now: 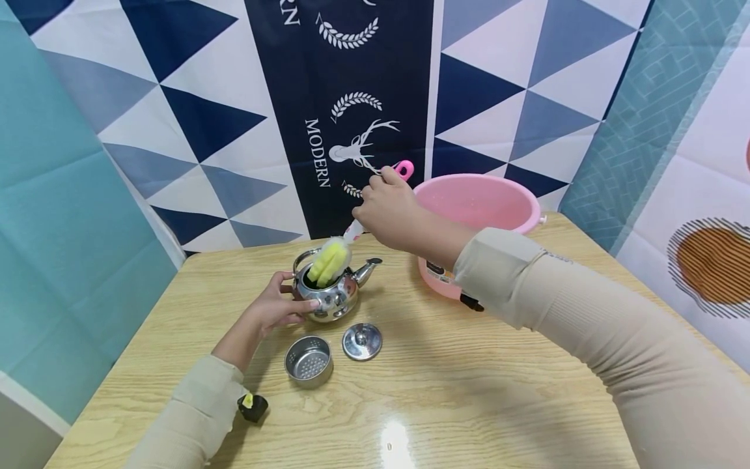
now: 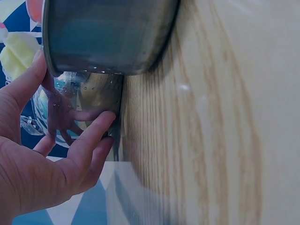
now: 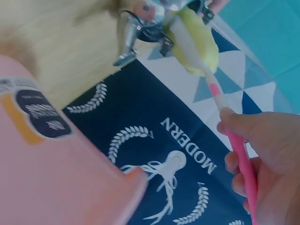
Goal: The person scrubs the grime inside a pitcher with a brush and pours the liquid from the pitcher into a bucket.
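On the table stands a shiny metal teapot (image 1: pixel 336 305), lidless, its spout turned right. My left hand (image 1: pixel 274 307) grips its body from the left, thumb at the front. My right hand (image 1: pixel 388 210) holds a sponge brush by its pink handle (image 3: pixel 244 166). The brush's yellow and white sponge head (image 1: pixel 329 262) slants down into the teapot's mouth; its lower end is hidden inside. A perforated strainer basket (image 1: pixel 309 362) and the round metal lid (image 1: pixel 361 341) lie in front. In the left wrist view the strainer basket (image 2: pixel 108 37) looms large near my left hand.
A pink plastic tub (image 1: pixel 480 203) with a label stands on the table at the back right, partly behind my right arm. A patterned cloth (image 1: pixel 351 78) hangs behind the wooden table (image 1: pixel 445 391). Beside my left sleeve is a small black object (image 1: pixel 253 409).
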Tool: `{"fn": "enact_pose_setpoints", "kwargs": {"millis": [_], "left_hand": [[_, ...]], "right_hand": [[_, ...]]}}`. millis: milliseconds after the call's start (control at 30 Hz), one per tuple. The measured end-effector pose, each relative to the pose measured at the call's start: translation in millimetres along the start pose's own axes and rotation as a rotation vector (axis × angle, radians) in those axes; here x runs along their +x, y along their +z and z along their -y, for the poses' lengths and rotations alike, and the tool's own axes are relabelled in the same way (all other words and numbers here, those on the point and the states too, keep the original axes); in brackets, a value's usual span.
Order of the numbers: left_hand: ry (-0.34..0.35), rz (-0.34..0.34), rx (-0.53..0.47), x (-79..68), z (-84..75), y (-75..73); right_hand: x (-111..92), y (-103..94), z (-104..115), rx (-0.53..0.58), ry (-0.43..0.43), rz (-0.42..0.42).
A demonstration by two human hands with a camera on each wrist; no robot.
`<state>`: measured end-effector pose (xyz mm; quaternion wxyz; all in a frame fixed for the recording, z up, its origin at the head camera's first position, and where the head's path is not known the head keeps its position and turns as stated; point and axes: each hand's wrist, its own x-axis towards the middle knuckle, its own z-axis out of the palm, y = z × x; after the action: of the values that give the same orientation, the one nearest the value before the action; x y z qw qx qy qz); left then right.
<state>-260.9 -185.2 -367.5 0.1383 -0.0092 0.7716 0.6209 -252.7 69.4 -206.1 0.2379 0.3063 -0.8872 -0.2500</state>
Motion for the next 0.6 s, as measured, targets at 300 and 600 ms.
{"fn": "enact_pose_setpoints", "kwargs": {"millis": [300, 600], "left_hand": [[-0.011, 0.000, 0.007, -1.5, -2.0, -1.5], [-0.028, 0.001, 0.005, -1.2, -3.6, -1.8]], "right_hand": [[-35, 32.9, 13, 0.087, 0.113, -0.212], [-60, 43.4, 30, 0.021, 0.141, -0.355]]}}
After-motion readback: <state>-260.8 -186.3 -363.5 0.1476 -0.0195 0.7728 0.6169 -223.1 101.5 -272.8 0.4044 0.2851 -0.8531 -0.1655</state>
